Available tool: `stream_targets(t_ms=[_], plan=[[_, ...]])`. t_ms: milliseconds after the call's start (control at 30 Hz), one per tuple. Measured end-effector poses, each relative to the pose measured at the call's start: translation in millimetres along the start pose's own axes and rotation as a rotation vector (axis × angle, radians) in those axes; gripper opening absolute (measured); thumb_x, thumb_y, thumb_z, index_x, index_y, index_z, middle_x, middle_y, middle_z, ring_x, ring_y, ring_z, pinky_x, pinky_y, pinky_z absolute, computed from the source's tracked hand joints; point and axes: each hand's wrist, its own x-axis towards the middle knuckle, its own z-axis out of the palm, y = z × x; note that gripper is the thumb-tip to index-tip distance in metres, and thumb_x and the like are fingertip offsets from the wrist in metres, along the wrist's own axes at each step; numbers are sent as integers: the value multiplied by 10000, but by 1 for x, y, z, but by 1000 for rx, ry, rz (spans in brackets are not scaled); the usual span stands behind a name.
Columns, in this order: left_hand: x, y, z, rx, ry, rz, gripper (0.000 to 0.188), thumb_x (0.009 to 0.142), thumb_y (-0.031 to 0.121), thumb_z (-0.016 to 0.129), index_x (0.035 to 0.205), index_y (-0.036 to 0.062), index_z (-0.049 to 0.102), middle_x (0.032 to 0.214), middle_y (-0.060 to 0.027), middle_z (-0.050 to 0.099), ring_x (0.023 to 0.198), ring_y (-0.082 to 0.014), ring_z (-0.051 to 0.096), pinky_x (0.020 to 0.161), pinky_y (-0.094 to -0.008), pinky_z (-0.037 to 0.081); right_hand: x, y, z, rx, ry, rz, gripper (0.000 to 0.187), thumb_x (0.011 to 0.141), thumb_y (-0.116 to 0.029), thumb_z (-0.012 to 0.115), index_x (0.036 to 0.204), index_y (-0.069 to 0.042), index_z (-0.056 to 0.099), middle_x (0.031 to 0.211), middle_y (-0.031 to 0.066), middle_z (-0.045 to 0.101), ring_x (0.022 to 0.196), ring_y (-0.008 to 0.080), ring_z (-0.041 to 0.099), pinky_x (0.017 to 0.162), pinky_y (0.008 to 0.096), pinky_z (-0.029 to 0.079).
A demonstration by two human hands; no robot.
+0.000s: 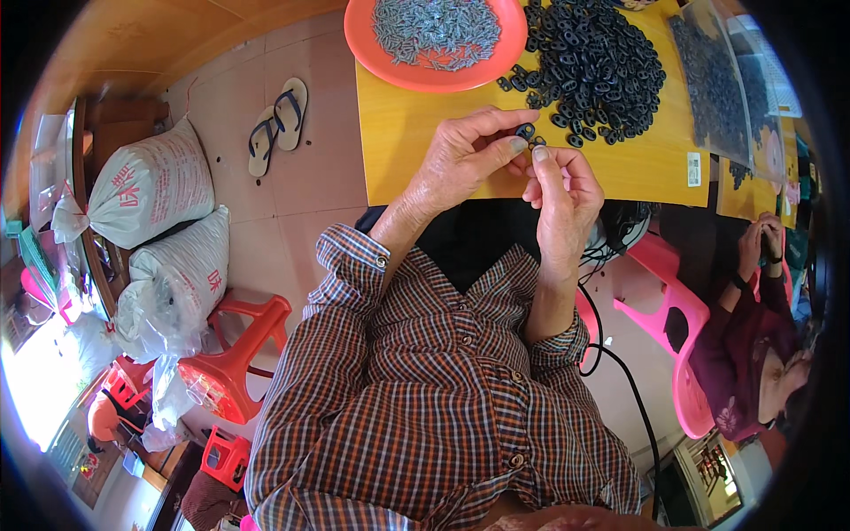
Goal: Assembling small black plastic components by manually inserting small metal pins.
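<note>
Above the near edge of the yellow table (398,142), my left hand (467,157) pinches a small black oval plastic piece (525,131) with a hole in it. Close beside it is my right hand (563,181), thumb and fingers pressed together at the piece's lower end; what they hold is too small to make out. Just beyond my hands lies a large heap of similar black oval pieces (606,71), some strayed toward me. At its left an orange-red plastic basin (356,44) contains many small grey metal pins or screws (434,34).
Clear plastic bags of dark pieces (708,80) stand at the table's right. Another person (744,345) sits on the right near a pink chair (682,354). On the left are stuffed white sacks (150,186), a red stool (235,354) and sandals (276,128). A black cable (633,385) hangs at my right.
</note>
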Motion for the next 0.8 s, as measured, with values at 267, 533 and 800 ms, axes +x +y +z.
stream_targets(t_ms=[267, 533, 800], plan=[[0, -1, -1, 13, -22, 6, 326, 917, -3, 562, 1242, 12, 580, 890, -19, 589, 778, -85, 624, 738, -211, 519, 1, -1, 0, -64, -14, 8, 134, 903, -125, 607, 826, -16, 610, 659, -8, 565, 512, 32, 446, 471, 173, 326], [0, 0, 0, -2, -33, 5, 312, 916, 1, 567, 1227, 2, 586, 898, -21, 586, 788, -86, 623, 742, -208, 515, 2, 0, 0, -72, -26, -15, 138, 906, -126, 599, 832, -11, 613, 676, 2, 584, 516, 28, 432, 471, 174, 318], [0, 2, -1, 4, -41, 7, 295, 918, 5, 564, 1212, -4, 594, 911, -29, 585, 782, -88, 623, 734, -210, 519, 2, 1, 0, -43, -40, -14, 144, 909, -132, 601, 836, -8, 613, 680, 5, 588, 514, 25, 423, 469, 168, 306]])
